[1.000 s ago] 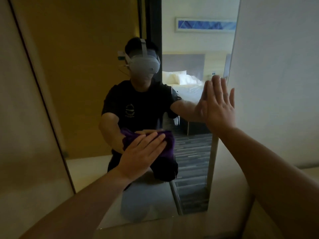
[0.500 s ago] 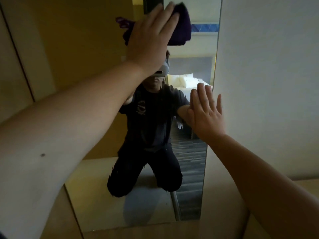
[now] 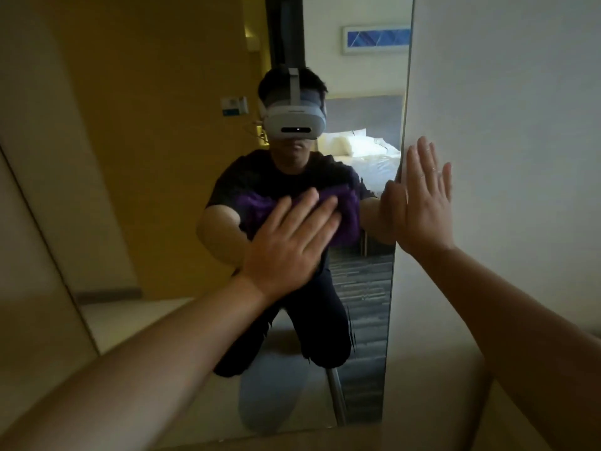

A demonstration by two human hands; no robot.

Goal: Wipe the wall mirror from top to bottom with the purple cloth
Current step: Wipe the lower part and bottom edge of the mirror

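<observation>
A tall wall mirror (image 3: 169,157) fills the middle of the view and reaches almost to the floor. My left hand (image 3: 289,245) lies flat on the glass at mid height and presses the bunched purple cloth (image 3: 348,213) against it; the cloth shows past my fingertips. My right hand (image 3: 422,203) rests flat with fingers spread on the white wall just right of the mirror's edge, holding nothing. The mirror reflects a kneeling person in dark clothes with a headset.
The white wall (image 3: 507,125) stands to the right of the mirror. A beige panel (image 3: 29,222) borders the mirror on the left. The mirror's bottom edge (image 3: 292,432) sits near the floor. A bed and a framed picture show in the reflection.
My left hand swept the cloth from mid height up to the top of the mirror, then back down to mid height. My right hand stayed on the wall.
</observation>
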